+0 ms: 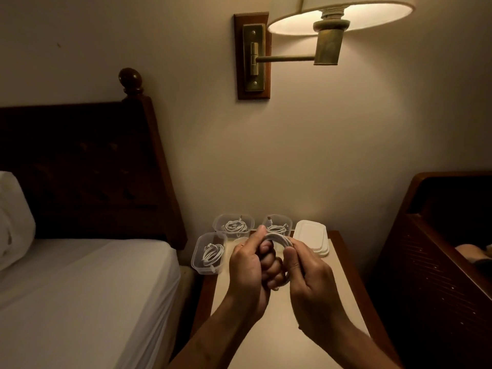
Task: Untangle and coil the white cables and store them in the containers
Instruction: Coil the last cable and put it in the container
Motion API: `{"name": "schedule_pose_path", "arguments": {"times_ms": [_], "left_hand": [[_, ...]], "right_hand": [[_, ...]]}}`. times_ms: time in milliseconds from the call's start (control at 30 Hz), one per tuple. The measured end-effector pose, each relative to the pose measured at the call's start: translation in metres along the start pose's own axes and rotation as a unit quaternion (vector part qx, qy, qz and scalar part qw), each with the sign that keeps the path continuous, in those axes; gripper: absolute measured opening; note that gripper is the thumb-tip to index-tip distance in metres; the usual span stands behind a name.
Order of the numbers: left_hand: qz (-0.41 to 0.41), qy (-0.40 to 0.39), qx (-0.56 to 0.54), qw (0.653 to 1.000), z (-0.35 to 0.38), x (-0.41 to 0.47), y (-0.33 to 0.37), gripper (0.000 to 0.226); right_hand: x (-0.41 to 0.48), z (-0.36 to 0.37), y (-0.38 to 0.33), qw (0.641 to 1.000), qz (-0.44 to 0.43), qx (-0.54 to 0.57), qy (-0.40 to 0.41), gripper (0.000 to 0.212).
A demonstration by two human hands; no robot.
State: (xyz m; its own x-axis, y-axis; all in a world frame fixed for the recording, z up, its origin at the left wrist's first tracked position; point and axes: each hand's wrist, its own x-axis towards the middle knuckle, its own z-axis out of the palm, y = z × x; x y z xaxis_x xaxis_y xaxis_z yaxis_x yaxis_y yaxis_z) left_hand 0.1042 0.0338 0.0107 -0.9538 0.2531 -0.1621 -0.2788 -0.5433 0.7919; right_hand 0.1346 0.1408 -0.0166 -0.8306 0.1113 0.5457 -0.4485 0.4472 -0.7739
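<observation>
Left hand (249, 265): raised over the nightstand, fingers curled tight around the near and left side of a coiled white cable (278, 238), thumb up along the top of the coil
Right hand (310, 272): thumb and fingers pinched on the right side of the same coil; both hands grasp it together
Coiled white cable: held in the air between the two hands, above the tabletop, in front of the containers; only its upper arc shows clearly, the rest is hidden by fingers
Cream-topped wooden nightstand (282, 339): between the bed and a dark wooden piece at right
Clear plastic container, front left (209, 253): at the nightstand's left corner, open, one coiled white cable inside
Clear plastic container, back left (233, 224): open, one coiled white cable inside
Clear plastic container, back middle (278, 224): partly hidden behind the hands, a coiled white cable inside
Stack of white plastic lids (311, 237): flat on the nightstand, just right of the back middle container
Bed with white sheet (80, 288): at left, dark wooden headboard (87, 169) behind it
Brass wall lamp (327, 30): lit, on the wall above
</observation>
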Motion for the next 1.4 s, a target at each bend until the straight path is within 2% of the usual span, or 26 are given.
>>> {"name": "schedule_pose_path", "arguments": {"times_ms": [100,200,333,533,600,700,800,867,967,1033,1200,1267,1333,1400], "left_hand": [[-0.002,-0.003,-0.044,0.999,0.001,0.001,-0.002,0.047],[0.001,-0.014,-0.052,0.999,-0.001,0.001,-0.004,0.046],[0.016,-0.005,-0.062,0.998,0.002,0.0,-0.01,0.046],[0.022,0.011,-0.075,0.997,-0.001,0.004,-0.019,0.037],[0.0,-0.017,-0.079,0.997,-0.005,0.002,-0.017,0.031],[-0.074,-0.091,-0.046,0.992,-0.015,0.0,-0.001,0.031],[-0.152,-0.149,0.027,0.977,-0.024,0.009,0.021,0.046],[-0.162,-0.162,0.092,0.969,-0.023,0.013,0.027,0.054],[-0.119,-0.158,0.129,0.972,-0.014,0.011,0.026,0.036],[-0.079,-0.143,0.127,0.978,-0.009,0.009,0.022,0.033],[-0.029,-0.101,0.073,0.992,-0.005,0.008,0.02,0.023],[-0.022,-0.088,0.054,0.994,-0.007,0.009,0.022,0.024],[-0.02,-0.089,0.058,0.994,-0.008,0.009,0.024,0.028],[-0.025,-0.104,0.077,0.991,-0.006,0.007,0.025,0.029]], "right_hand": [[-0.003,0.003,0.004,0.998,0.043,0.004,0.05,0.022],[0.0,0.0,0.007,0.997,0.058,0.02,0.043,0.026],[0.011,-0.005,0.01,0.998,0.045,-0.023,0.033,0.024],[0.036,-0.029,0.002,0.996,0.033,-0.059,-0.05,0.038],[0.04,-0.035,0.007,0.993,0.028,-0.07,-0.086,0.038],[0.046,-0.044,0.015,0.987,0.016,-0.074,-0.141,0.033],[0.05,-0.05,0.017,0.971,-0.041,-0.093,-0.216,0.03],[0.053,-0.049,0.018,0.957,-0.092,-0.129,-0.244,0.03],[0.059,-0.049,0.015,0.96,-0.123,-0.119,-0.223,0.025],[0.058,-0.049,0.014,0.97,-0.113,-0.078,-0.202,0.026],[0.047,-0.064,0.029,0.969,0.027,0.039,-0.243,0.03],[0.046,-0.071,0.034,0.965,0.045,0.036,-0.255,0.024],[0.046,-0.076,0.034,0.975,0.02,0.002,-0.222,0.021],[0.05,-0.078,0.029,0.99,-0.02,-0.021,-0.136,0.021]]}}
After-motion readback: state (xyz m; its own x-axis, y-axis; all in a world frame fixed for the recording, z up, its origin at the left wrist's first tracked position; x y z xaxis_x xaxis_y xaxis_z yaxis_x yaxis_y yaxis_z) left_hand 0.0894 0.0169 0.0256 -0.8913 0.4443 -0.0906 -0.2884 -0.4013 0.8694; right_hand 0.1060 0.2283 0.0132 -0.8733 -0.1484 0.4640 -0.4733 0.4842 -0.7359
